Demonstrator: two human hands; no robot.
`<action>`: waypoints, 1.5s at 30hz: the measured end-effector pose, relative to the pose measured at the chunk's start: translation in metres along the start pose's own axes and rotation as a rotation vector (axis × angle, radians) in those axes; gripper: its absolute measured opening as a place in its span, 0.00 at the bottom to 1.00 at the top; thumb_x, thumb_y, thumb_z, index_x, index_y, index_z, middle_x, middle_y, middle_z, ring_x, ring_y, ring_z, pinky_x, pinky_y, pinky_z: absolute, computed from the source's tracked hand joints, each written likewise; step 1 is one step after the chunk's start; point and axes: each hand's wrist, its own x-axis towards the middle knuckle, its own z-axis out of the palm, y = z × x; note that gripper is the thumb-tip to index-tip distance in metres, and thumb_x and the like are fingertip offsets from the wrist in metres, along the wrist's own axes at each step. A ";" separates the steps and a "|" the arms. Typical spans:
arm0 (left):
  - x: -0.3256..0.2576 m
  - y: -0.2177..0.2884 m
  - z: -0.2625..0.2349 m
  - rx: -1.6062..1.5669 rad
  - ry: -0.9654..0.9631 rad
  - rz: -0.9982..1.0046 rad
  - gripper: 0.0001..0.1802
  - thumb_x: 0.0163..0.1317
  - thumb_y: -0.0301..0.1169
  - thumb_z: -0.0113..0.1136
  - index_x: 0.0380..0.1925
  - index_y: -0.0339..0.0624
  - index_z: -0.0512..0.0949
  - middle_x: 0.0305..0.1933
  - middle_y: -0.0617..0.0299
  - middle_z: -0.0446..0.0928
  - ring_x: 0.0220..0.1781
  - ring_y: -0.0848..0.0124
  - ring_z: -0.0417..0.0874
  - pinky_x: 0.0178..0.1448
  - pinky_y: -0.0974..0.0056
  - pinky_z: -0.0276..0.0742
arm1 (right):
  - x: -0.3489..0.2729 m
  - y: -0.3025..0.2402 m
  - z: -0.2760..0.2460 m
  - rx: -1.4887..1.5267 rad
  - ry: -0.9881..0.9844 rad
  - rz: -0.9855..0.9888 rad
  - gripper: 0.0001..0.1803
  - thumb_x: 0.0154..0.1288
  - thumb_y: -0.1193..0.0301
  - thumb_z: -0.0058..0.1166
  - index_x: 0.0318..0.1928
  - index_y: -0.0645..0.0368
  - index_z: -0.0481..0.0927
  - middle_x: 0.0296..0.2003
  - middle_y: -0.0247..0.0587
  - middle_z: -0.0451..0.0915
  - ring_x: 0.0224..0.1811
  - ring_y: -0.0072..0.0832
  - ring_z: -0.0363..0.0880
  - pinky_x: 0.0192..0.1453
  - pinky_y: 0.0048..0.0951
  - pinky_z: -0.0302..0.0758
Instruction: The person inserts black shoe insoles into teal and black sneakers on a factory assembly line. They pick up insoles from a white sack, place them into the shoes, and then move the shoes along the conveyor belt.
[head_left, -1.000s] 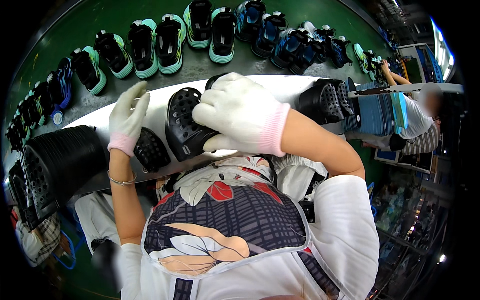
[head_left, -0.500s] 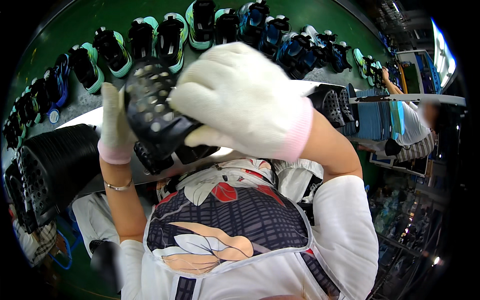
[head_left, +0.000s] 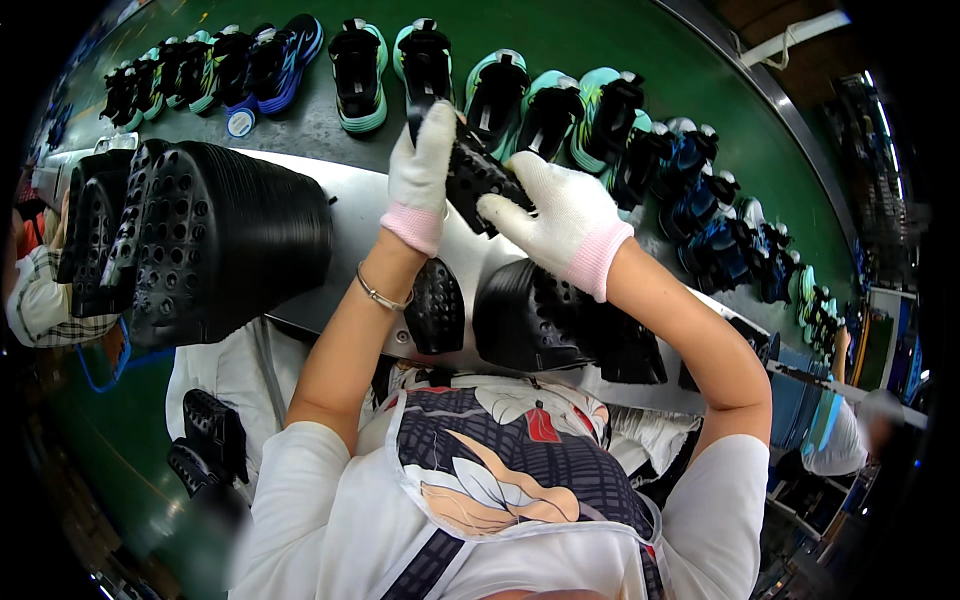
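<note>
In white gloves with pink cuffs, both my hands grip a black perforated plastic shoe insert (head_left: 476, 178) above the metal ledge. My left hand (head_left: 424, 165) wraps its left side, fingers pointing up. From the right, my right hand (head_left: 556, 212) pinches its lower end between thumb and fingers. Below my hands lies another perforated insert (head_left: 436, 306), with curled black inserts (head_left: 522, 318) beside it, nearer my apron. A large nested stack of the same black inserts (head_left: 240, 245) rests on the ledge to my left.
Beyond the ledge, a curving row of black, mint and blue sneakers (head_left: 358, 75) stands on a green surface. Bluish flat sheets (head_left: 795, 385) are stacked at the right. Another person in white (head_left: 838, 440) works at far right, and part of one shows at far left.
My view has swung, so the stack and sneakers sit farther right in it. My hands have drawn apart from their overlap and moved farther from my body, still holding the insert.
</note>
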 end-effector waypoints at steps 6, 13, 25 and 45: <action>0.020 0.008 -0.018 1.064 -0.281 0.238 0.19 0.63 0.42 0.58 0.42 0.37 0.79 0.45 0.49 0.78 0.48 0.53 0.79 0.55 0.58 0.74 | 0.035 0.030 -0.027 -0.311 -0.007 0.111 0.23 0.62 0.51 0.49 0.35 0.62 0.77 0.29 0.56 0.82 0.36 0.50 0.82 0.44 0.44 0.78; 0.056 -0.036 0.000 1.486 -0.432 0.422 0.13 0.60 0.37 0.61 0.39 0.40 0.79 0.43 0.50 0.77 0.48 0.51 0.79 0.52 0.51 0.76 | 0.084 0.058 -0.064 -0.326 -0.123 0.125 0.27 0.55 0.52 0.49 0.38 0.67 0.82 0.31 0.57 0.83 0.36 0.47 0.83 0.46 0.39 0.77; 0.063 -0.029 0.022 1.444 -0.418 -0.112 0.21 0.56 0.44 0.64 0.43 0.40 0.81 0.44 0.46 0.82 0.47 0.48 0.81 0.52 0.53 0.77 | 0.152 0.035 0.015 -0.808 -0.097 0.218 0.20 0.65 0.58 0.47 0.41 0.60 0.84 0.42 0.49 0.84 0.44 0.44 0.84 0.49 0.42 0.79; 0.084 -0.022 0.024 1.913 -0.631 0.017 0.26 0.58 0.52 0.53 0.52 0.51 0.79 0.52 0.54 0.81 0.52 0.54 0.81 0.56 0.55 0.78 | 0.165 0.034 -0.003 -0.839 -0.107 -0.018 0.17 0.54 0.65 0.63 0.45 0.55 0.85 0.45 0.40 0.85 0.46 0.36 0.85 0.47 0.36 0.81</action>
